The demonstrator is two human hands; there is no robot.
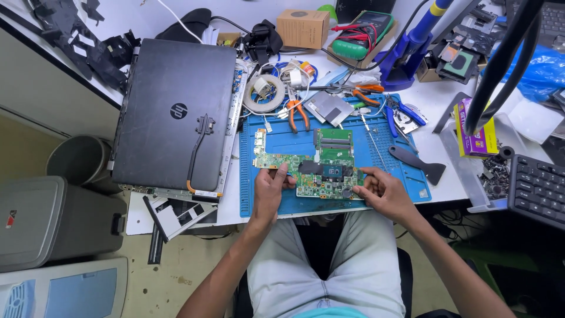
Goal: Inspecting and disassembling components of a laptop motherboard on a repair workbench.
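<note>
On blue mat (376, 147) | left hand (268, 194), right hand (382, 191) fingers apparently grip green circuit board (312, 171)

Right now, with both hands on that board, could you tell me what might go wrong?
The green circuit board lies near the blue mat's front edge; a nudge from the left hand or right hand could tip it into the lap. The orange pliers and blue pliers lie close behind and might scratch it.

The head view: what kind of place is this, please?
Probably an electronics repair bench. Both hands, left hand and right hand, hold a green circuit board on a blue work mat; a closed black laptop, orange-handled pliers and a multimeter lie nearby.
</note>
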